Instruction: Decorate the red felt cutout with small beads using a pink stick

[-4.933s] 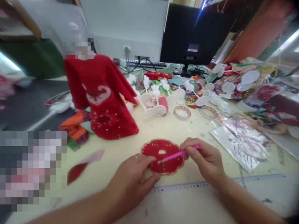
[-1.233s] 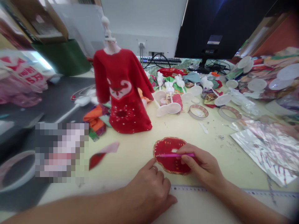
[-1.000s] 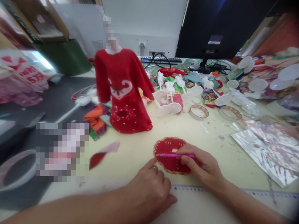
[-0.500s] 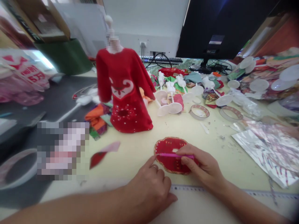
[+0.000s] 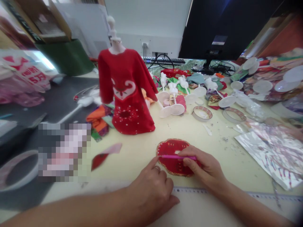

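My right hand (image 5: 205, 164) grips a slim pink pen-shaped tool (image 5: 169, 156) between thumb and fingers. It lies nearly level, its tip pointing left at the edge of a red fabric piece (image 5: 172, 165) with a gold patterned border and small white dots along its left rim. The piece lies flat on the table, partly covered by my right hand. At that same left rim, the index finger of my left hand (image 5: 156, 186) is stretched out and touches the edge. Its other fingers are loosely curled, with a ring on one and nothing visible in them.
A small dress form (image 5: 117, 47) wearing a red dress (image 5: 127, 94) stands behind. A ruler (image 5: 189, 190) lies along the front. Tape rolls (image 5: 202, 113), white miniature stands (image 5: 173, 90), a silvery sheet (image 5: 267, 154) and a red-and-pink scrap (image 5: 100, 159) surround the hands. A monitor (image 5: 220, 28) is at the back.
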Available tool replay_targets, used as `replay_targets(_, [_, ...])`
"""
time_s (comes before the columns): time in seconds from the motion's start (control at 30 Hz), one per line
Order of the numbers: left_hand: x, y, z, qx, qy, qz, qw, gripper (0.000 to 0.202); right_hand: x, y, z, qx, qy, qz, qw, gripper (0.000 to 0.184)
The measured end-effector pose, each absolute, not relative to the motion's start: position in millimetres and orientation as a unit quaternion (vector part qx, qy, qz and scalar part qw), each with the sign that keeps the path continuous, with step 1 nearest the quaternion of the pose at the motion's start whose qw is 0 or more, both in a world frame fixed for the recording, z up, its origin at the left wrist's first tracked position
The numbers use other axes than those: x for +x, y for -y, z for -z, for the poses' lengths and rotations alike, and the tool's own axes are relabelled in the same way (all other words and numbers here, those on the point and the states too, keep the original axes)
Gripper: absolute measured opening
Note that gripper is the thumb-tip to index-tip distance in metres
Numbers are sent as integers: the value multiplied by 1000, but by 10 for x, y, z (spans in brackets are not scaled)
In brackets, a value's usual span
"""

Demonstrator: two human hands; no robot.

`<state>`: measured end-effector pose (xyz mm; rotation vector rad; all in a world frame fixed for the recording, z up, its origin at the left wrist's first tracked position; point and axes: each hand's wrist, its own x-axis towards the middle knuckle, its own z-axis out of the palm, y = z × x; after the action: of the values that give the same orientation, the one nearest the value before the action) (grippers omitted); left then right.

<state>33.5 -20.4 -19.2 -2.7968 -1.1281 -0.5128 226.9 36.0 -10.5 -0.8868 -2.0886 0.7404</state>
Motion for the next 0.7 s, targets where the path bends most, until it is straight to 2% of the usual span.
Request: replay_targets(0.7, [316,192,133,-922,364,133,13,34,2275,-350,87,-363,794,-299,384,14])
